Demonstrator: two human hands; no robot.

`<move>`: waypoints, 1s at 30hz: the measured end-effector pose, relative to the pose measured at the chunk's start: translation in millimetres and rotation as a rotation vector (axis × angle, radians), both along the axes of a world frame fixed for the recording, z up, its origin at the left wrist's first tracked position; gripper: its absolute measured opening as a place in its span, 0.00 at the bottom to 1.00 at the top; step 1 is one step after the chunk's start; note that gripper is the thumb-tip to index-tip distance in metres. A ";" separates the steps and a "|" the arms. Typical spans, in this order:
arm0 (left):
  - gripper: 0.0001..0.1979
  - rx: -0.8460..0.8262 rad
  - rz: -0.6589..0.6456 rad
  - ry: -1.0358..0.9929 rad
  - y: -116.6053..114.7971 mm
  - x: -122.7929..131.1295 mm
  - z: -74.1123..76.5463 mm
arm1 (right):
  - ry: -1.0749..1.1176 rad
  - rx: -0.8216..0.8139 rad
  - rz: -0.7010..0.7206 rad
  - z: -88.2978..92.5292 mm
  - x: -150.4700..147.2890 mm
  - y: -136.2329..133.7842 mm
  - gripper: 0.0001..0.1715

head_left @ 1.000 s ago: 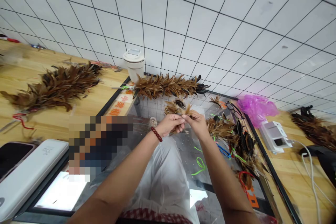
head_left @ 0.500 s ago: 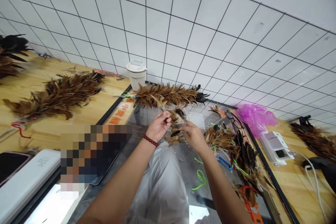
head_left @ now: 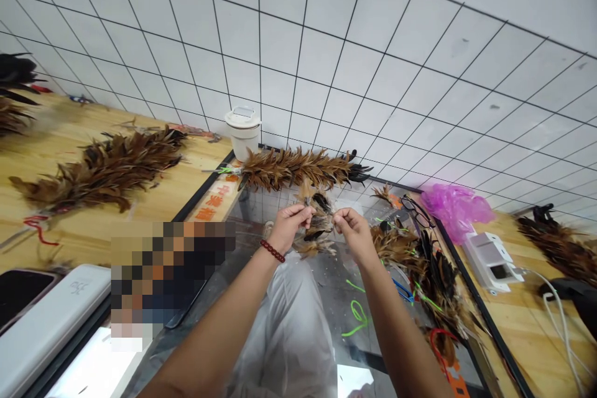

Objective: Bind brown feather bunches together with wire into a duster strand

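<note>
My left hand (head_left: 290, 226), with a dark red bead bracelet at its wrist, pinches a small brown feather (head_left: 307, 191) that points up from the fingertips. To its right, my right hand (head_left: 353, 231) has thumb and fingers pressed together at the edge of a loose feather pile (head_left: 321, 222); whatever it grips is too small to make out. The pile lies on the glass tabletop (head_left: 326, 280) between and behind both hands. Beyond it stretches a long brown feather bundle (head_left: 298, 169), tied in green at its left end.
A lidded white bucket (head_left: 243, 134) stands by the tiled wall. At right are more feathers (head_left: 396, 245), blue scissors (head_left: 402, 290), glasses (head_left: 417, 211), a pink plastic bag (head_left: 457, 208) and a white device (head_left: 492, 263). Another feather bundle (head_left: 116, 168) and a white power bank (head_left: 58, 329) are at left.
My left hand has moved slightly right and down, and its feather now points more upright. My right hand has shifted right, away from the middle of the pile.
</note>
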State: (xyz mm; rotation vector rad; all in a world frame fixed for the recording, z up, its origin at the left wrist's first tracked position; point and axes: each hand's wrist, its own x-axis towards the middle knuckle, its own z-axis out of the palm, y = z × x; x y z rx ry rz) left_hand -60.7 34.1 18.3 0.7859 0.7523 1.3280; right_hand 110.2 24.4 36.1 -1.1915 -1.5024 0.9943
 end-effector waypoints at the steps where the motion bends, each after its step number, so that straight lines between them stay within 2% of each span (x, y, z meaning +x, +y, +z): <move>1: 0.13 0.009 -0.006 0.028 -0.6 0.7 -0.2 | 0.051 -0.033 0.001 1.2 1.3 0.6 0.13; 6: 0.13 -0.006 -0.008 0.000 -0.2 0.3 -1.1 | 0.054 -0.112 0.025 3.0 0.0 0.3 0.15; 12: 0.16 -0.093 0.018 0.113 -4.1 11.5 1.3 | 0.306 -0.105 -0.098 1.1 -12.5 -2.8 0.16; 16: 0.17 -0.125 -0.063 0.142 -7.9 18.9 -0.8 | 0.366 -0.086 -0.145 0.2 -14.4 -2.6 0.16; 24: 0.17 -0.081 -0.156 0.171 -7.0 20.3 -7.5 | 0.364 -0.102 -0.119 -2.5 -14.5 -3.7 0.15; 30: 0.14 -0.011 -0.178 0.272 -4.4 13.1 -4.9 | 0.275 -0.072 0.013 2.1 -11.4 -4.5 0.13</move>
